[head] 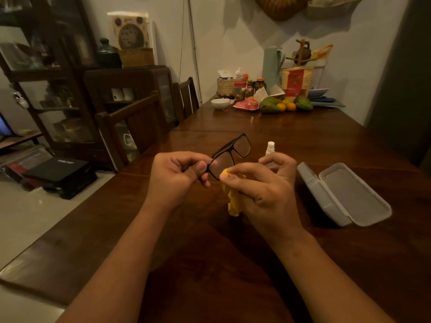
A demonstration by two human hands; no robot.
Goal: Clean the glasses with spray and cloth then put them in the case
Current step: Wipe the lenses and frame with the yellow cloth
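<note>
Two hands are working above the table (303,141): my left hand (177,176) is pinching the glasses (233,150) by one corner, my right hand (263,183) is pressing the yellow cloth (233,199) to the nearer lens. Pressing too hard risks twisting the frame loose. The open case (345,194) is lying just right of my right hand.

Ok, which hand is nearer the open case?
Right. The right hand, pinching the cloth, sits just left of the case; the left hand, holding the glasses, is farther left.

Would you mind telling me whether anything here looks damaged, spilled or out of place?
Nothing stands out: the left hand holds the glasses, the right hand wipes with the yellow cloth, and the case lies open.
</note>
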